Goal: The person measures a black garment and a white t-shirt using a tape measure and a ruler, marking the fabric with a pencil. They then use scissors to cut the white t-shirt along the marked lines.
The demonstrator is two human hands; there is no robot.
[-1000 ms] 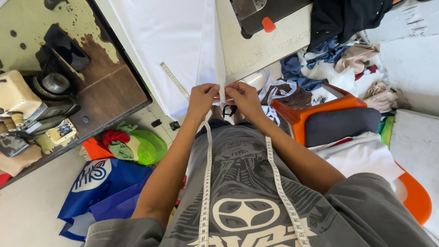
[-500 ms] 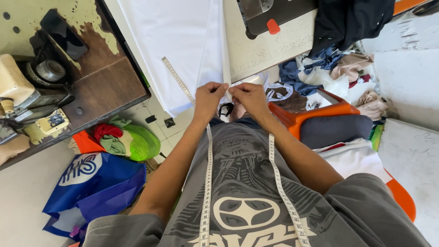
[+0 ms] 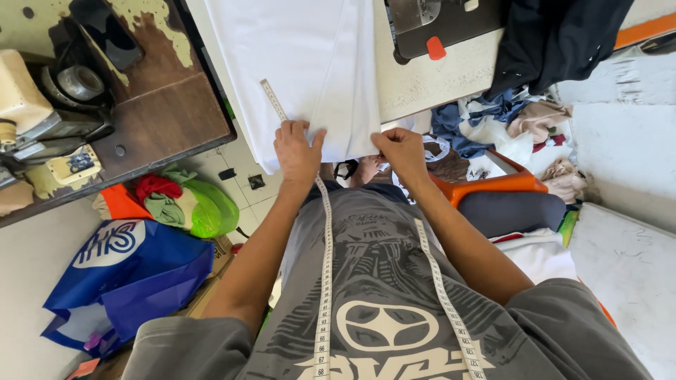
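Note:
A white cloth (image 3: 310, 63) lies folded over the near edge of a pale sewing table (image 3: 436, 77). My left hand (image 3: 297, 149) presses flat on the cloth's lower edge, fingers spread, beside a ruler strip (image 3: 273, 100) lying on the cloth. My right hand (image 3: 401, 149) pinches the cloth's near right corner between thumb and fingers. A measuring tape (image 3: 324, 281) hangs round my neck down over my grey printed shirt.
A sewing machine base with a red tab (image 3: 429, 28) sits at the table's far side, dark fabric (image 3: 556, 35) beside it. A worn wooden bench (image 3: 141, 105) with tools stands left. Blue bag (image 3: 127, 274), green bag (image 3: 204, 207), orange chair (image 3: 500, 186) and fabric scraps (image 3: 514, 127) crowd the floor.
My hands have spread apart along the cloth's near edge; the left now lies flat by the ruler, and the right holds the corner. The view has shifted down slightly.

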